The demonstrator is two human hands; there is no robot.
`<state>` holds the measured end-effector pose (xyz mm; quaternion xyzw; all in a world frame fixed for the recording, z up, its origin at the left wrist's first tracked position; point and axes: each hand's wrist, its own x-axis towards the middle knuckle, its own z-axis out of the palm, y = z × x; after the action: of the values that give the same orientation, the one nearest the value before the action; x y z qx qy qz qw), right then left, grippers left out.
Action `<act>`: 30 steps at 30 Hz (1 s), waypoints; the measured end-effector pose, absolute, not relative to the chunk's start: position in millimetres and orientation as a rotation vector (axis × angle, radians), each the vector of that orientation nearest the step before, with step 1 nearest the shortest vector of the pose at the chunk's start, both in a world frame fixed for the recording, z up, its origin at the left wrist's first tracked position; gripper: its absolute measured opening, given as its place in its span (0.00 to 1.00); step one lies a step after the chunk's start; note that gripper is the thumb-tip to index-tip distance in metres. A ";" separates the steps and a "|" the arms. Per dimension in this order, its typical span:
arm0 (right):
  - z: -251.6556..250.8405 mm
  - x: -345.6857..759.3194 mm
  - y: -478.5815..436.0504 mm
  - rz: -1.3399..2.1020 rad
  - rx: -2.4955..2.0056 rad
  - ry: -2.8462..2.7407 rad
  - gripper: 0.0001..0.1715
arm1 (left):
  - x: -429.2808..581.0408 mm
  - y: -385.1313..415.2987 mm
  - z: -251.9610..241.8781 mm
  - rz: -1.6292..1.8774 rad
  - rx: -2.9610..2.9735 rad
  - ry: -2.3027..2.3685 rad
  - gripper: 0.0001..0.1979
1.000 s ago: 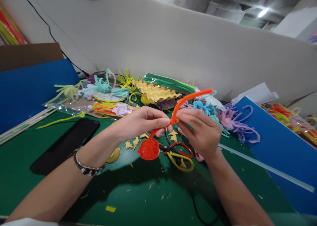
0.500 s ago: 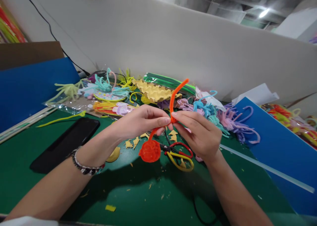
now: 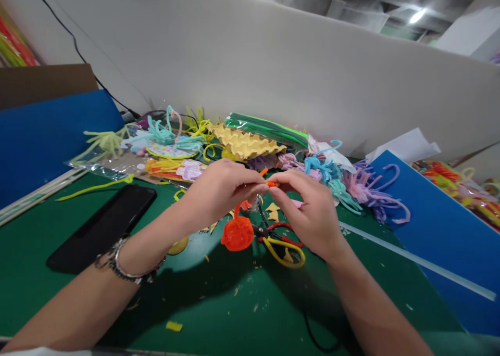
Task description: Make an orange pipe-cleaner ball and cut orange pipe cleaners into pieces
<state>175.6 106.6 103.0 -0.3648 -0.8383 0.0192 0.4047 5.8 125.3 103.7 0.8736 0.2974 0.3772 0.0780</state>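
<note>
Between my two hands is an orange pipe cleaner (image 3: 264, 172), mostly covered by the fingers. My left hand (image 3: 230, 181) pinches it from the left, and my right hand (image 3: 307, 207) pinches a small coiled bit of it from the right, fingertips close together. A round orange pipe-cleaner coil (image 3: 238, 233) hangs beneath my left hand on a short orange stem. Behind and beside the coil lie scissors (image 3: 287, 252) with one red and one yellow handle loop, their blades partly hidden.
A black phone (image 3: 102, 228) lies on the green table (image 3: 219, 309) at left. Bundles of pastel pipe cleaners (image 3: 375, 189), a wavy yellow sheet (image 3: 244, 143) and green stems (image 3: 265, 129) line the back. Blue panels (image 3: 441, 231) stand at the sides. Yellow scraps (image 3: 174, 326) are scattered about.
The orange pipe cleaner's long free end, which stood up above my hands, is now bent down, with only a short tip showing. Both hands have turned inward; the hanging coil has shifted slightly.
</note>
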 end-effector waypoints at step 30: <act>101.9 190.8 117.5 -0.400 -0.644 -2.323 0.11 | 9.8 131.8 98.9 0.867 1.785 0.758 0.11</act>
<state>190.8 117.5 101.9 -0.2475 -0.8933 -0.1539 0.3421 9.8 131.8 98.9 0.7340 0.3116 0.3566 0.4868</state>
